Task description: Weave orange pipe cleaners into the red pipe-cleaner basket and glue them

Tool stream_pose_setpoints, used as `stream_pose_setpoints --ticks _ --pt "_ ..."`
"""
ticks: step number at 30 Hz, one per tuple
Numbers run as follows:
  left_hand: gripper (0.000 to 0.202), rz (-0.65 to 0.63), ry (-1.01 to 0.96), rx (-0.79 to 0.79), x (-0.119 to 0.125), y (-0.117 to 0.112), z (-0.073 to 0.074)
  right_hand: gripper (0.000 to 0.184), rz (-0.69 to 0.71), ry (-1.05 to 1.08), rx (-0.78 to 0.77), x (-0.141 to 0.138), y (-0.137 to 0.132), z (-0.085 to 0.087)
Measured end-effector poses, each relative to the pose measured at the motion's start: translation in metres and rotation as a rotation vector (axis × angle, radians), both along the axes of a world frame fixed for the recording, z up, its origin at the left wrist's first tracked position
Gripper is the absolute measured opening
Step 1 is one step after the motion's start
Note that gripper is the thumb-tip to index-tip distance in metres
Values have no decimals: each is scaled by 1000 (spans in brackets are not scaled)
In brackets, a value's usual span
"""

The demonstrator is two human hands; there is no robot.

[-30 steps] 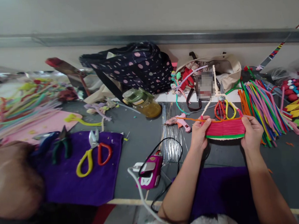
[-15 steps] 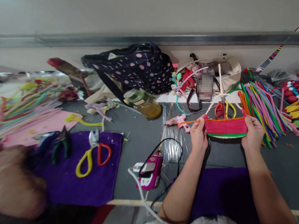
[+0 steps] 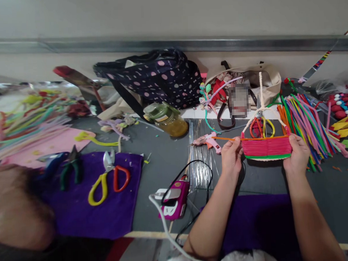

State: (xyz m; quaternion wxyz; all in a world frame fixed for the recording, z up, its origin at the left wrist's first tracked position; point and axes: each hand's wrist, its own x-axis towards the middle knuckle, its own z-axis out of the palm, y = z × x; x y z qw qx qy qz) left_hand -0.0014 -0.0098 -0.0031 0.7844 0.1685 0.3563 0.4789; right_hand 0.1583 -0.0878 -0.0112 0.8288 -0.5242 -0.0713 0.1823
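Note:
A pink pipe-cleaner panel [image 3: 267, 146] with a green band and a white lower edge hangs level between my hands above the table. White stems rise from its top corners and join in one upright stem. My left hand [image 3: 233, 153] pinches its left end, where an orange pipe cleaner [image 3: 224, 138] along the top edge sticks out leftward. At the right end, the fingers of my right hand [image 3: 297, 150] are closed on the edge. Scissors with red and yellow handles [image 3: 268, 127] lie just behind the panel. A pink glue gun [image 3: 210, 141] rests left of my left hand.
Coloured pipe cleaners [image 3: 309, 128] lie in a bundle at right. A jar [image 3: 173, 124] stands before a dotted bag [image 3: 163, 81]. A magenta device [image 3: 177, 201] with cables sits nearer me. Another person's arm [image 3: 18, 210] rests at left beside pliers [image 3: 74, 165] and large scissors [image 3: 101, 185].
Both my hands have shifted slightly to the right with the panel, still gripping its two ends. The white stem above has moved right with it.

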Motion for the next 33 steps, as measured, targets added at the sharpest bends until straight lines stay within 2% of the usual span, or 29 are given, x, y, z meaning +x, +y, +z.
stream_pose_setpoints --ticks 10,15,20,27,33 --pt "16 -147 -126 -53 1 1 1 24 46 26 9 5 1 -2" --pt "20 -151 -233 -29 4 -4 3 25 72 82 -4 1 1 -1" --pt "22 -92 -224 -50 7 -8 2 25 80 121 -5 -4 1 0" --pt "36 36 -234 -3 11 -10 -4 24 129 96 -34 -12 3 0" --pt "35 118 -124 5 12 -10 -7 24 189 117 -52 -21 4 1"
